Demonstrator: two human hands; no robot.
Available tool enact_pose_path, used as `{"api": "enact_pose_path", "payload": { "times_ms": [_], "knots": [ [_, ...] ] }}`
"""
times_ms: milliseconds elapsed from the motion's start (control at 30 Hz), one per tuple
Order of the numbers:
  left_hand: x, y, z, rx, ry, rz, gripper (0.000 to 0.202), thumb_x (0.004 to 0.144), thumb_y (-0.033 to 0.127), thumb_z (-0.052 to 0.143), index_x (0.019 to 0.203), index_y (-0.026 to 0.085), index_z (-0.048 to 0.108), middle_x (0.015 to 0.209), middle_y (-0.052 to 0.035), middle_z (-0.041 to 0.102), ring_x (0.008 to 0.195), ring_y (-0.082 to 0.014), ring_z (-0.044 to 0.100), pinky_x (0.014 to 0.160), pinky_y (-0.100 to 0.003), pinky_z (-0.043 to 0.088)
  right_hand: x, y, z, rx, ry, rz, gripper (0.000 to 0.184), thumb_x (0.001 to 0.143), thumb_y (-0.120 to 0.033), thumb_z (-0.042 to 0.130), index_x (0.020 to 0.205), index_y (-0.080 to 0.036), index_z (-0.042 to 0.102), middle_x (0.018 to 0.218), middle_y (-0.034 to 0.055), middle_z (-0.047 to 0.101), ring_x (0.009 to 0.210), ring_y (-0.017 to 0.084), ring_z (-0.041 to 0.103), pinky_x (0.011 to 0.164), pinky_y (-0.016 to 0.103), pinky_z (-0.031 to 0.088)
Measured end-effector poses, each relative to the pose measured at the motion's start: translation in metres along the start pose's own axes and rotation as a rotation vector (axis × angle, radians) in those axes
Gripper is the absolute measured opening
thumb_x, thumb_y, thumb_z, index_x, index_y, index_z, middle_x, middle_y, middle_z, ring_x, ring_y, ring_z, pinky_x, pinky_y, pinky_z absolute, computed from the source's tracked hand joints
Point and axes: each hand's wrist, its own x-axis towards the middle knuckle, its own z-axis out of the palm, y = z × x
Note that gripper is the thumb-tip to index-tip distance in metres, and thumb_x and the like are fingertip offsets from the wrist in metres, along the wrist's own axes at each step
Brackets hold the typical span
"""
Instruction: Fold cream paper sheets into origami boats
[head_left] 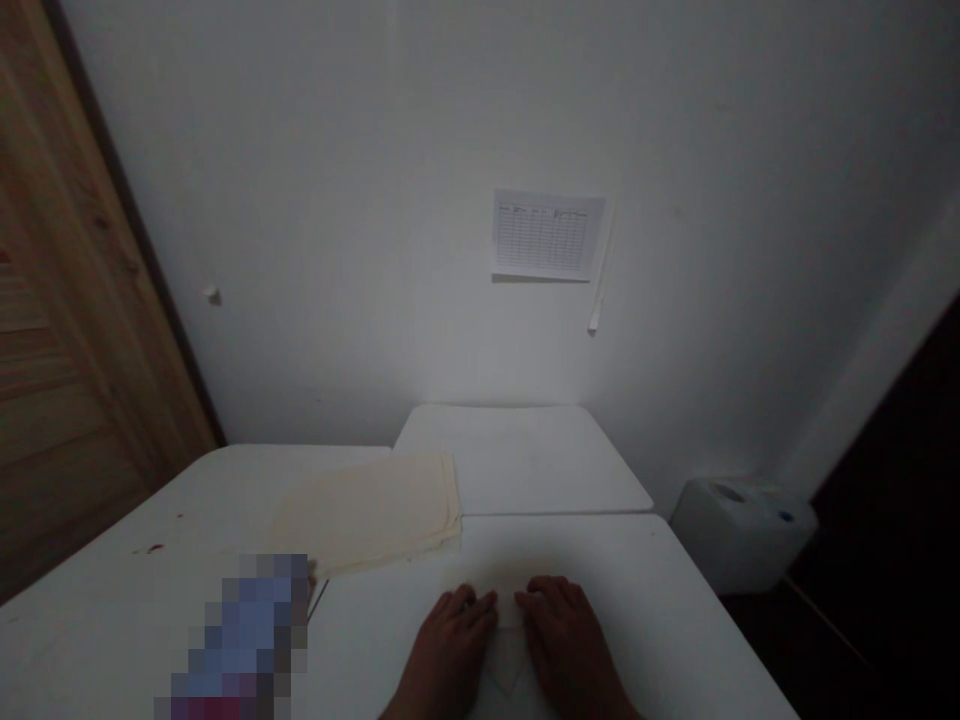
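My left hand [448, 645] and my right hand [566, 640] lie side by side, fingers stretched flat, on a pale piece of cloth or paper [508, 662] on the white table [660, 610]. The piece is hard to make out in the dim light; a pointed fold of it shows between my wrists. Neither hand grips anything. A stack of cream folded cloth [371, 510] lies on the table beyond my left hand, apart from it.
A pixelated patch [240, 640] covers something at the front left. A second white table [521, 455] stands against the wall. A printed sheet [547, 235] hangs on the wall. A wooden door [67, 330] is at left, a white container [739, 525] on the floor at right.
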Motion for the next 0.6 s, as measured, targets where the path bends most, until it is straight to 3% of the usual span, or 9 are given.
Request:
{"api": "enact_pose_path", "payload": {
  "times_ms": [300, 600],
  "knots": [
    [-0.001, 0.0, 0.001, 0.029, -0.048, 0.032, 0.047, 0.075, 0.0, 0.056, 0.116, 0.021, 0.063, 0.128, -0.0027, 0.062, 0.108, -0.0254, 0.057, 0.094, -0.041, 0.047, 0.009, -0.006, -0.008, -0.055, -0.191, -0.004, 0.054, 0.086, -0.012, 0.052, 0.133, -0.038, 0.048, 0.127, 0.0036, 0.054, 0.112, 0.025, 0.048, 0.097, 0.039, 0.035],
    [-0.003, -0.001, 0.001, 0.078, -0.108, 0.01, 0.062, 0.074, -0.002, 0.053, 0.13, 0.024, 0.054, 0.132, -0.0025, 0.059, 0.113, -0.0271, 0.055, 0.098, -0.045, 0.044, 0.01, -0.014, 0.002, -0.152, -0.212, 0.058, 0.058, 0.084, -0.011, 0.049, 0.135, -0.038, 0.045, 0.131, 0.0052, 0.055, 0.117, 0.029, 0.048, 0.098, 0.046, 0.033]
  ]
}}
